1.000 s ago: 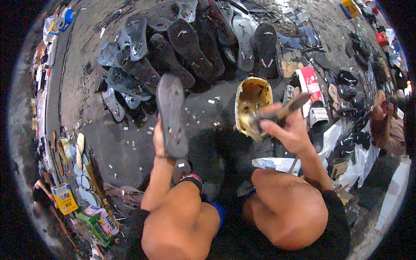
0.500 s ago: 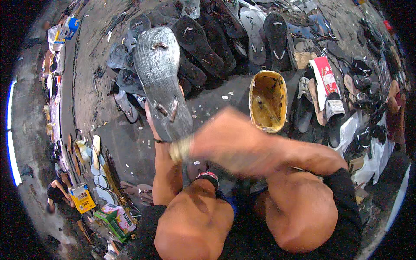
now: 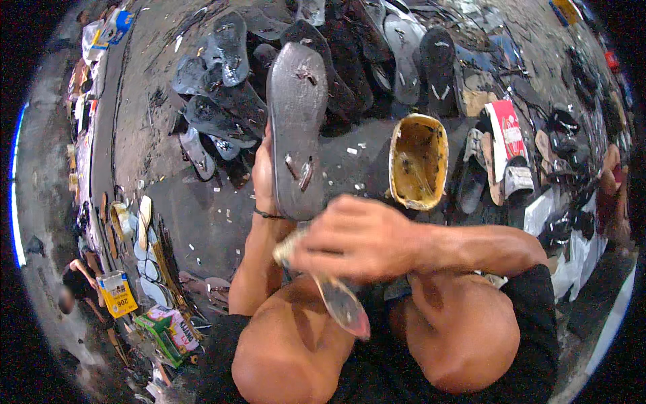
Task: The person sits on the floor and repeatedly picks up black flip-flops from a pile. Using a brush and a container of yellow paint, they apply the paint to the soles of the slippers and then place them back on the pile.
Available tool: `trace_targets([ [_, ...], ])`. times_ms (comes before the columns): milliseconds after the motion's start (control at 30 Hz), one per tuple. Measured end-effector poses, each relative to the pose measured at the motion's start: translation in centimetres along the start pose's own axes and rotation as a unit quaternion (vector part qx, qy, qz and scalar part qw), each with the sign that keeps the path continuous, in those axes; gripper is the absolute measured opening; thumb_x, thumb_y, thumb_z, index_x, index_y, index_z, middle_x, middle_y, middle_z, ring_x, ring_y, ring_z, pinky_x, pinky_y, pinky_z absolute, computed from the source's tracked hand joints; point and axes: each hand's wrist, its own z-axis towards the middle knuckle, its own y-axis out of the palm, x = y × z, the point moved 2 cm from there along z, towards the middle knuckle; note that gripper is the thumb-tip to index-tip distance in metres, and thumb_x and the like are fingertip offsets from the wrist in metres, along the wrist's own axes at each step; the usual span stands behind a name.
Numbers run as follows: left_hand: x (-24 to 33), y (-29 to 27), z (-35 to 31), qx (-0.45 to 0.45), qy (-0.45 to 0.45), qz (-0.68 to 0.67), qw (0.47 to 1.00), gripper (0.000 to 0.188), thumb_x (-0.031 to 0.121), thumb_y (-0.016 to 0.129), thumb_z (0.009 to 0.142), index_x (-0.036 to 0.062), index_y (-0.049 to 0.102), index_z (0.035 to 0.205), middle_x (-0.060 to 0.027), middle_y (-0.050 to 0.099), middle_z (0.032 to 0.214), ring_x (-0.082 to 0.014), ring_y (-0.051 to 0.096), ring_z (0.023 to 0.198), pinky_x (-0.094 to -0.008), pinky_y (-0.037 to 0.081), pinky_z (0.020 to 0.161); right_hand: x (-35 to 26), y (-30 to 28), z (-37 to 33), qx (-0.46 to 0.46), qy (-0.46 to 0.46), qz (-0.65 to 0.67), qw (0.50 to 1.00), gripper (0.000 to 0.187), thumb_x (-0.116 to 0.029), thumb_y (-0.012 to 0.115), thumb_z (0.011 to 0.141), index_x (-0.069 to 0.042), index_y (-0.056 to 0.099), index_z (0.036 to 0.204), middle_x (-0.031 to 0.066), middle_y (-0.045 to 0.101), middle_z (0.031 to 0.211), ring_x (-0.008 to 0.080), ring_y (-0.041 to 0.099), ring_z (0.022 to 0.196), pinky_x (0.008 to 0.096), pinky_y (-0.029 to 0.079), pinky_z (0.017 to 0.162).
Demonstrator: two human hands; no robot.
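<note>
Upright before me stands a dark grey sandal sole (image 3: 294,135), its underside wet-looking, with strap ends poking through near its top and bottom. My left hand (image 3: 264,176) grips it from behind along its left edge; most of the fingers are hidden. Just below the sole's lower end, my right hand (image 3: 353,239), a little blurred, is closed around a brush (image 3: 344,308). The brush's pale bristles point up and left, near the sole's bottom edge, and its handle slants down over my knees. A yellow, glue-smeared container (image 3: 418,195) stands to the right, apart from both hands.
Dark sandals and soles (image 3: 235,97) lie heaped at the far side. To the right are more sandals (image 3: 473,175) and a red-and-white box piece (image 3: 506,128). On the left are a yellow box (image 3: 118,295), a green box (image 3: 165,333) and another person (image 3: 81,279).
The sole has shifted right and looks less shiny. My right hand and brush have swung, so the handle now points down toward me. The whole view has turned slightly.
</note>
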Motion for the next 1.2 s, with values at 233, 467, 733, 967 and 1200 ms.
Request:
trace_targets([
  [233,1.1,-1.8,1.3,-0.009,0.083,-0.094,0.992,0.039,0.035,0.052,0.1,0.0022,0.067,0.117,-0.0112,0.072,0.104,-0.0227,0.071,0.089,-0.0365,0.058,0.078,0.7,1.8,-0.7,-0.091,0.102,0.155,0.978,0.049,-0.019,0.077,0.073,-0.015,0.066,0.121,0.0057,0.067,0.102,0.0284,0.063,0.095,0.0434,0.048,0.078],
  [467,9.0,-4.5,3.7,-0.093,0.158,-0.058,0.981,0.032,0.017,0.043,0.102,0.0019,0.062,0.122,-0.0128,0.071,0.116,-0.0253,0.068,0.106,-0.0403,0.055,0.094,2.2,0.2,-4.8,0.038,0.39,0.086,0.916,0.019,-0.012,0.072,0.088,-0.007,0.072,0.105,0.0108,0.073,0.1,0.0293,0.068,0.092,0.0394,0.052,0.081],
  [733,19.6,-9.2,17.5,0.115,0.278,-0.256,0.919,0.028,0.02,0.046,0.103,-0.0024,0.059,0.113,-0.0173,0.065,0.12,-0.0276,0.065,0.104,-0.0422,0.055,0.093,2.9,0.5,-10.2,0.026,0.524,0.037,0.851,0.024,-0.019,0.069,0.093,-0.003,0.07,0.111,0.0143,0.072,0.105,0.0282,0.068,0.099,0.038,0.052,0.085],
  [967,-3.3,-16.2,-6.2,0.058,0.198,0.549,0.81,0.06,0.028,0.065,0.097,0.0017,0.041,0.146,-0.0167,0.053,0.141,-0.0261,0.058,0.124,-0.0382,0.05,0.098,5.9,-4.2,-17.3,0.104,0.616,-0.091,0.775,0.028,-0.023,0.067,0.098,-0.001,0.07,0.115,0.0114,0.067,0.107,0.0217,0.065,0.094,0.0323,0.05,0.085],
  [1200,-12.4,-19.8,-20.2,0.221,0.055,0.726,0.649,0.09,0.02,0.079,0.076,0.0033,0.032,0.151,-0.0261,0.048,0.129,-0.0453,0.052,0.115,-0.0494,0.048,0.098,8.2,-0.5,-20.7,-0.053,0.47,-0.327,0.818,0.037,-0.033,0.072,0.09,0.0,0.074,0.106,0.0198,0.07,0.112,0.0375,0.065,0.103,0.0441,0.05,0.091],
])
